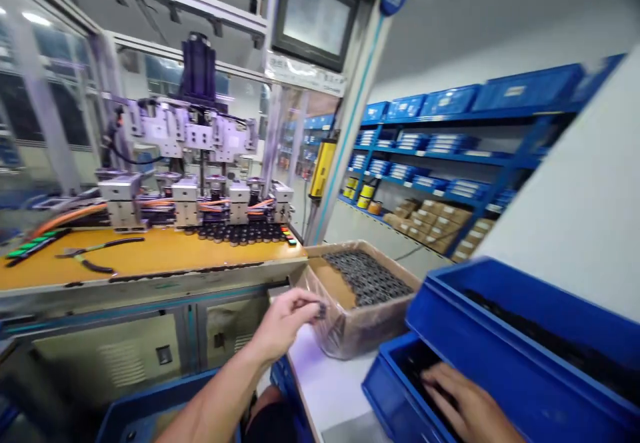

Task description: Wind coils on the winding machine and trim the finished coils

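My left hand (286,320) is closed in a pinch on a small dark round part (321,310), held up beside the near wall of a film-lined carton (345,336). Rows of dark grey parts (373,278) fill much of that carton, with bare cardboard at its left. On the right, my right hand (465,400) reaches into a small blue bin (395,376). Its fingers are stretched out and slightly apart among the bin's dark contents; the fingertips are partly hidden in shadow, and nothing shows in them.
A larger blue bin (500,323) with dark contents rises behind the small one. The machine's orange worktop (165,256) carries pliers (90,254) and many black round parts (240,233) below the fixtures (185,203). A blue tub (115,423) stands low at the left.
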Available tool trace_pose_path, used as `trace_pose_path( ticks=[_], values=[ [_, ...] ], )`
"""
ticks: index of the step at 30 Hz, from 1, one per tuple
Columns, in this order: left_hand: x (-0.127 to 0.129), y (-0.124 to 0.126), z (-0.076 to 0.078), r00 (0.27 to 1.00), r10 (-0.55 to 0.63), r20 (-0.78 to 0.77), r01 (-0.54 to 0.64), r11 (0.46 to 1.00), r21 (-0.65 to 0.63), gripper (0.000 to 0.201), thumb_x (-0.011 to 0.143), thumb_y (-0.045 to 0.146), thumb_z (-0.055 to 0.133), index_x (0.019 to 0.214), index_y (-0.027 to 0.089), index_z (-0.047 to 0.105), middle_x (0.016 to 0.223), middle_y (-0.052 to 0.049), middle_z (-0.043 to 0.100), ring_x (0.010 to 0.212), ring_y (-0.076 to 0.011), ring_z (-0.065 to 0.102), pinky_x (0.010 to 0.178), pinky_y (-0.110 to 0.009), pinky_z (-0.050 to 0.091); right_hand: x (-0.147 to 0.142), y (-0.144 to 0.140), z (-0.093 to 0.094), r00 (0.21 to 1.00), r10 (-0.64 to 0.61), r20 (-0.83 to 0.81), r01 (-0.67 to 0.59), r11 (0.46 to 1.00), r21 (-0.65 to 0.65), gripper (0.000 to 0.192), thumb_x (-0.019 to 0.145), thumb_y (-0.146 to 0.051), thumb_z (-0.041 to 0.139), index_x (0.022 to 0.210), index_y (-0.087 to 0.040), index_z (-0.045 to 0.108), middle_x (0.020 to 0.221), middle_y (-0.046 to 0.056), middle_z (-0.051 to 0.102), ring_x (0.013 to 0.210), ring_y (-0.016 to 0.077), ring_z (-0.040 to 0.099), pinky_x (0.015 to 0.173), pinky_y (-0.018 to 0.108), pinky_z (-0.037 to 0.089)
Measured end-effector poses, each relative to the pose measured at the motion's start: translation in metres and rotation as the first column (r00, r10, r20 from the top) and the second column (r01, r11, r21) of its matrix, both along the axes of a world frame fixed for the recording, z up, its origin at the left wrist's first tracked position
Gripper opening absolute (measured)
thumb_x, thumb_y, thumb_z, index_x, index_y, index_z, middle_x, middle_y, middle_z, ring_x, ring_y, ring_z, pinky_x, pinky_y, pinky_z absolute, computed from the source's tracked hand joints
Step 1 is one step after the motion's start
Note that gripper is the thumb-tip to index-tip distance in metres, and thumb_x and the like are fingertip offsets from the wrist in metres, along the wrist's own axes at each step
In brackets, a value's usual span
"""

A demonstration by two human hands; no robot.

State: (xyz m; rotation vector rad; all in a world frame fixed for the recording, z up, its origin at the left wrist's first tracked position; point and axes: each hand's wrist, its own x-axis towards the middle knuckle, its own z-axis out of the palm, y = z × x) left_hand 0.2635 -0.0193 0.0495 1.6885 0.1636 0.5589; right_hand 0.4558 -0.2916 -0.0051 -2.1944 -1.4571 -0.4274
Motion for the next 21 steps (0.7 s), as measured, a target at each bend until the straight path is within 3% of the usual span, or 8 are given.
trace_pose_path(
  ticks=[2,4,8,10,13,16,21],
  values=[
    [-0.025,0.000,-0.011,0.999,-0.033,0.028,0.036,0.992,-0.121,0.021,0.096,0.032,0.044,0.097,0.017,0.058,0.101,-0.014,0.077,0.090,-0.0217,0.072,0.077,-0.035,0.054,-0.012,0.009,0.018,0.997,-0.009,0.080,-0.002,0.990,0.138,0.033,0.097,-0.040,0.049,0.082,-0.020,0.071,0.079,0.007,0.072,0.073,0.0215,0.072,0.067,0.030,0.061],
    [-0.042,-0.003,-0.016,0.996,-0.069,0.050,0.078,0.975,-0.210,0.019,0.091,0.037,0.055,0.091,0.019,0.057,0.094,-0.011,0.077,0.087,-0.0201,0.071,0.078,-0.033,0.053,-0.036,0.026,0.043,0.995,0.041,0.092,-0.062,0.969,0.241,0.021,0.095,-0.030,0.053,0.088,-0.019,0.068,0.083,0.006,0.069,0.074,0.0187,0.069,0.069,0.028,0.058],
    [-0.059,-0.016,-0.014,0.982,-0.077,0.175,0.136,0.922,-0.361,0.042,0.064,0.027,0.087,0.101,0.021,0.070,0.087,-0.005,0.076,0.078,-0.0160,0.067,0.072,-0.026,0.051,-0.097,0.059,0.082,0.963,0.269,0.022,-0.255,0.881,0.399,0.010,0.091,-0.012,0.055,0.094,-0.018,0.063,0.078,0.002,0.063,0.064,0.0121,0.060,0.058,0.021,0.051],
    [-0.063,-0.023,-0.011,0.978,-0.058,0.203,0.127,0.930,-0.346,0.042,0.059,0.021,0.090,0.099,0.023,0.076,0.086,-0.004,0.075,0.075,-0.0147,0.065,0.067,-0.023,0.051,-0.122,0.067,0.085,0.923,0.384,-0.010,-0.340,0.829,0.445,0.013,0.089,-0.008,0.054,0.094,-0.017,0.061,0.077,0.003,0.062,0.066,0.0121,0.059,0.059,0.021,0.051],
    [-0.068,-0.033,-0.010,0.971,-0.084,0.226,0.163,0.919,-0.358,0.025,0.063,0.016,0.087,0.085,0.025,0.081,0.094,-0.004,0.074,0.077,-0.0154,0.067,0.070,-0.024,0.054,-0.143,0.067,0.075,0.877,0.479,-0.033,-0.413,0.787,0.459,0.018,0.087,-0.004,0.052,0.098,-0.017,0.059,0.077,0.004,0.061,0.067,0.0136,0.059,0.060,0.023,0.050],
    [-0.071,-0.042,-0.011,0.961,-0.146,0.234,0.237,0.871,-0.430,0.027,0.064,0.013,0.086,0.085,0.029,0.081,0.097,-0.003,0.075,0.072,-0.0144,0.069,0.070,-0.027,0.057,-0.146,0.061,0.067,0.864,0.500,-0.057,-0.424,0.784,0.452,0.021,0.086,-0.003,0.052,0.100,-0.017,0.058,0.078,0.004,0.061,0.068,0.0149,0.059,0.060,0.025,0.051],
    [-0.072,-0.056,-0.014,0.981,-0.170,0.097,0.195,0.887,-0.419,0.033,0.064,0.013,0.086,0.093,0.029,0.081,0.080,-0.001,0.079,0.064,-0.0113,0.070,0.064,-0.019,0.056,-0.143,0.055,0.068,0.835,0.530,-0.150,-0.418,0.787,0.454,0.022,0.087,-0.004,0.054,0.103,-0.018,0.059,0.086,0.005,0.061,0.074,0.0153,0.060,0.063,0.026,0.051]
  ],
)
